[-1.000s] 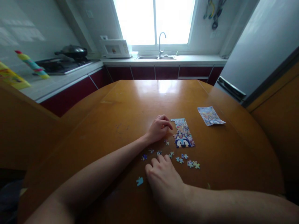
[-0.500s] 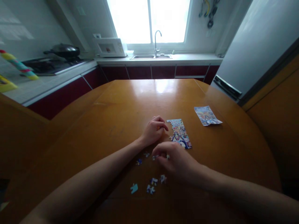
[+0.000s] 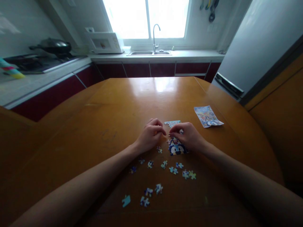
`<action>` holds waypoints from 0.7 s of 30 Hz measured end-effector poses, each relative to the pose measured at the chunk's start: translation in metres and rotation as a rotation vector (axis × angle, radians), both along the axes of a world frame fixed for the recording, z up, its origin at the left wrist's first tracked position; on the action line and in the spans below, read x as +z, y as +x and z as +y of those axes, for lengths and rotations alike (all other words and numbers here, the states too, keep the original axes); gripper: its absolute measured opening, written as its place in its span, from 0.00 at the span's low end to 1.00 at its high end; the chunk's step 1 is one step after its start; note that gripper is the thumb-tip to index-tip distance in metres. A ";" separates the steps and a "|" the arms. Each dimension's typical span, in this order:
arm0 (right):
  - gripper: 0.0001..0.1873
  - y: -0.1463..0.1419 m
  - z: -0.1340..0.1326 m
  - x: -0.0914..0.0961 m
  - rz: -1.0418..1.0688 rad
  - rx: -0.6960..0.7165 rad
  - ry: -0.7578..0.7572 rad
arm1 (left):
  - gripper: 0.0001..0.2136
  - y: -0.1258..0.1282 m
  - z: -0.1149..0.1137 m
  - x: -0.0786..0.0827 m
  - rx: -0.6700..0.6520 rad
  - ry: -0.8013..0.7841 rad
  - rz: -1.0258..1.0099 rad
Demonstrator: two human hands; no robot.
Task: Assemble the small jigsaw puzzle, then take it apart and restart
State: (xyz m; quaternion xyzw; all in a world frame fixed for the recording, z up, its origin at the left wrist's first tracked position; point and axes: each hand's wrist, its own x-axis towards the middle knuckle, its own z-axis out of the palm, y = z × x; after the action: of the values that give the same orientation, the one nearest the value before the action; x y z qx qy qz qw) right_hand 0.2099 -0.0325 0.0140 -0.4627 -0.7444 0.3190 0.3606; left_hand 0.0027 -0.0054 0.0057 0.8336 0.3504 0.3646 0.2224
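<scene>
The partly assembled jigsaw puzzle (image 3: pixel 178 149) lies on the table, showing a blue-and-white cartoon face at its near end. Over its middle is my right hand (image 3: pixel 189 135), thumb and fingers pinched on a small puzzle piece (image 3: pixel 169 135) at the puzzle's left side; the fingers partly cover it. Just left of the puzzle rests my left hand (image 3: pixel 152 134), its fingers loosely bent and apart with nothing visible in them. A loose puzzle piece (image 3: pixel 159 149) lies below that hand. Several more loose pieces (image 3: pixel 173 170) are scattered nearer to me.
A creased picture sheet (image 3: pixel 208 116) lies on the wooden table (image 3: pixel 132 107), right of the puzzle. A light-blue piece (image 3: pixel 126 200) sits near the front. Beyond the table are a counter with a sink (image 3: pixel 142 53), a microwave (image 3: pixel 104 43) and a pan (image 3: pixel 55 46). A fridge (image 3: pixel 255 41) stands at right.
My right hand has moved up from the loose pieces to the puzzle, uncovering several pieces. My left hand stays beside the puzzle. The view has shifted slightly.
</scene>
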 end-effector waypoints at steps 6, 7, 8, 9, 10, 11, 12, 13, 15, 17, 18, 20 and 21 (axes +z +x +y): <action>0.06 -0.002 -0.001 0.000 -0.045 0.023 -0.029 | 0.14 -0.001 0.001 0.000 0.003 -0.015 0.029; 0.07 -0.002 -0.002 0.000 -0.049 0.028 -0.027 | 0.14 -0.001 0.001 0.000 0.003 -0.015 0.030; 0.07 -0.002 -0.002 0.001 -0.053 0.033 -0.023 | 0.14 -0.001 0.001 0.000 0.003 -0.015 0.030; 0.08 -0.003 -0.003 0.001 -0.060 0.038 -0.018 | 0.14 -0.001 0.001 0.000 0.004 -0.014 0.029; 0.08 -0.003 -0.004 0.002 -0.068 0.041 -0.011 | 0.15 -0.001 0.001 -0.001 0.004 -0.013 0.028; 0.08 -0.003 -0.004 0.002 -0.080 0.044 -0.002 | 0.15 -0.001 0.001 -0.001 0.004 -0.012 0.027; 0.08 -0.003 -0.004 0.003 -0.093 0.045 0.015 | 0.15 0.000 0.001 -0.001 0.004 -0.010 0.026; 0.08 -0.003 -0.004 0.003 -0.105 0.045 0.038 | 0.15 0.000 0.001 -0.001 0.004 -0.008 0.024; 0.08 -0.002 -0.004 0.002 -0.125 0.036 0.094 | 0.15 0.000 0.001 -0.001 0.004 -0.005 0.022; 0.07 -0.002 -0.003 0.000 -0.142 0.020 0.146 | 0.15 0.000 0.001 -0.001 0.006 0.001 0.022; 0.06 -0.001 -0.002 -0.002 -0.153 0.014 0.165 | 0.15 0.000 0.001 -0.001 0.005 0.005 0.023; 0.05 0.000 -0.001 -0.006 -0.178 0.004 0.189 | 0.14 0.000 0.000 -0.001 -0.001 0.014 0.030; 0.04 0.000 0.000 -0.007 -0.190 0.005 0.193 | 0.14 0.000 0.000 0.000 -0.004 0.017 0.034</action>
State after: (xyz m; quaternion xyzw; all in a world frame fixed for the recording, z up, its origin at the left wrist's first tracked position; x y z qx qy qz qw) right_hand 0.2097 -0.0327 0.0066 -0.4521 -0.8036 0.2013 0.3306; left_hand 0.0026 -0.0054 0.0055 0.8421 0.3493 0.3531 0.2101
